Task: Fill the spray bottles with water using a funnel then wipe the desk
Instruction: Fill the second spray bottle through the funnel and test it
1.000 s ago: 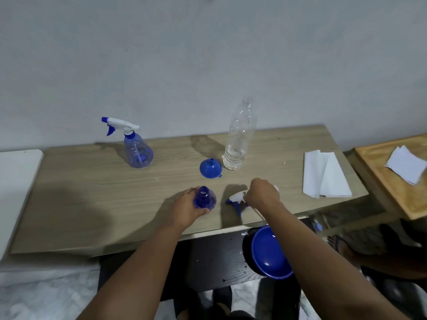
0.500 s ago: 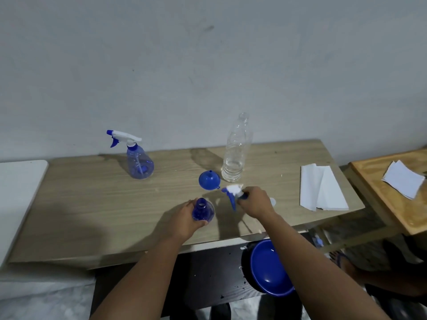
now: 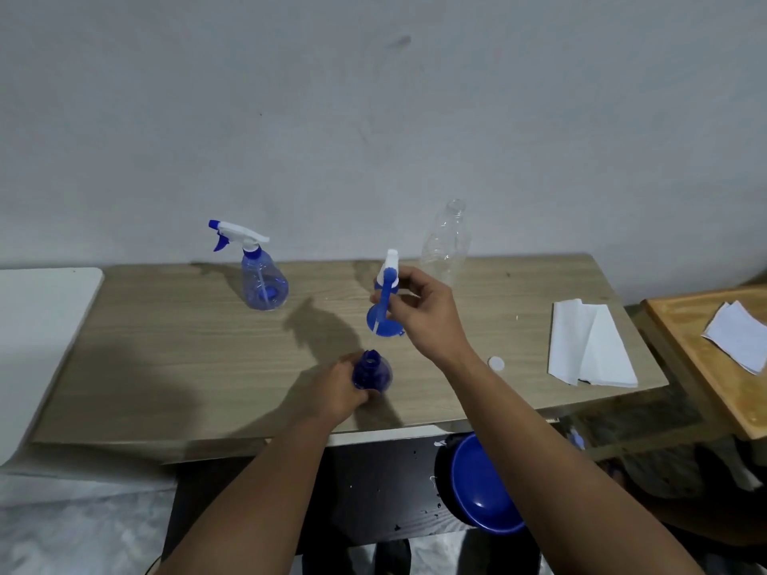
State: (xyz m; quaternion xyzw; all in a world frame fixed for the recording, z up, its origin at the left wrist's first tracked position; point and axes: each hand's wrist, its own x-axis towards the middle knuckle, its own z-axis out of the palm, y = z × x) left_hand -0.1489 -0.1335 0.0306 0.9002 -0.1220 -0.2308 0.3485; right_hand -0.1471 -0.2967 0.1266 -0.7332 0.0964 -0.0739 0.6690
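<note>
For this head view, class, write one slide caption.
Right hand lifts spray head above open bottle held by left hand.

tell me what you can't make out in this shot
Head view only:
- Open spray bottle: water level unclear; left hand covers its side.
- Funnel: partly hidden behind the trigger sprayer and right hand.
- Blue basin: mostly hidden by the right forearm.
- Clear bottle: contents too faint.

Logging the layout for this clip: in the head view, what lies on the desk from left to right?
Capped spray bottle → open spray bottle held by the left hand → small white cap → folded paper towels.
</note>
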